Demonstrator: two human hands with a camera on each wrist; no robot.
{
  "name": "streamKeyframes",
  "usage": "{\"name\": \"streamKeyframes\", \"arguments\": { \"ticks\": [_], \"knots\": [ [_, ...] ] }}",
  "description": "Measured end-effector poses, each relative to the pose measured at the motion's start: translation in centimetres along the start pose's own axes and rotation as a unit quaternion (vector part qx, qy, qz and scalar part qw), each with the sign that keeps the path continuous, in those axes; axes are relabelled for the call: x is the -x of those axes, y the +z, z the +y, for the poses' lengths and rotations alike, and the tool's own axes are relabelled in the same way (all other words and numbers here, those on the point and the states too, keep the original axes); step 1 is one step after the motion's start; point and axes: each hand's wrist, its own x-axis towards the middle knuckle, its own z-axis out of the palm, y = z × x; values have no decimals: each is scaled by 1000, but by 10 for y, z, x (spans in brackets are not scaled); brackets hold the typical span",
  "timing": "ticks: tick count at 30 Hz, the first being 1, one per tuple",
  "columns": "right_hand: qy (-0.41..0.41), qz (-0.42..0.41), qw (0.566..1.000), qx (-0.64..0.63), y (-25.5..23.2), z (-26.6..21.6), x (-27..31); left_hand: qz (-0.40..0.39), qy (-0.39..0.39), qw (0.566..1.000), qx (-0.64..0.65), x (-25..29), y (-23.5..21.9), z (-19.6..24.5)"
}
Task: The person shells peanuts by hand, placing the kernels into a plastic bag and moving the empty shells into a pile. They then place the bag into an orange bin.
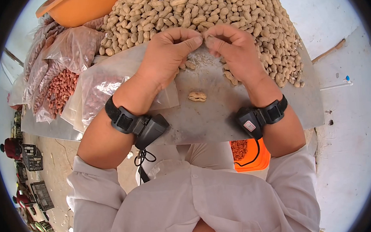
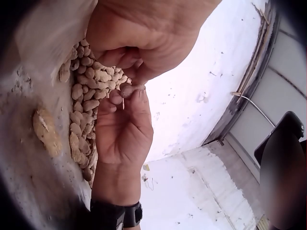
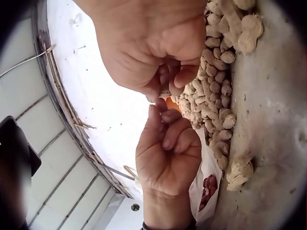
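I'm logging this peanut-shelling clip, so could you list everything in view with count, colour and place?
peanut pile: one big heap, tan, far side of the table
single peanut: one, tan, alone on the table between the wrists
table: one, grey metal top
bags of kernels: several, clear with reddish kernels, left of the table
orange basin: one, top left
orange bucket: one, under the table
crates: several, dark, on the ground at left
peanut in fingers: one, brownish, pinched between both hands
left hand: pinches the peanut
right hand: pinches the same peanut
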Motion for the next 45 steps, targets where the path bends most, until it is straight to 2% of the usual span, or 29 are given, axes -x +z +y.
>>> {"name": "streamKeyframes", "arguments": {
  "ticks": [5, 8, 14, 17, 22, 26, 32, 35, 38, 41, 45],
  "knots": [
    [28, 42, 999, -10, 2, -2, 0, -9, -12, 1000, 14, 1, 1, 0],
    [18, 60, 997, -37, 5, -5, 0, -20, -11, 1000, 20, -2, -3, -2],
    [-21, -7, 1000, -5, 7, -7, 2, -19, -21, 1000, -9, -1, 1, 0],
    [-22, -13, 1000, -3, 10, -10, 4, -31, -8, 999, 25, -2, -3, -4],
    [9, -3, 992, -127, 12, -5, 4, -33, 54, 997, 33, -3, -2, -8],
    [28, 6, 964, -265, 11, 1, 2, -30, 80, 996, 31, -3, -2, -7],
    [67, 4, 940, -335, 9, 2, 1, -8, 70, 997, 25, -4, -1, -9],
    [65, 25, 940, -333, 11, 4, 0, -2, 39, 998, 40, -2, 0, -6],
    [38, 44, 962, -265, 12, 7, 0, -16, -7, 996, 93, -1, 3, -4],
    [-38, 43, 997, -61, 12, -2, 3, -9, -59, 986, 154, 1, 6, -2],
    [-190, 30, 973, 128, 18, -5, 3, -18, -102, 970, 222, 1, 4, -2]
  ]
}}
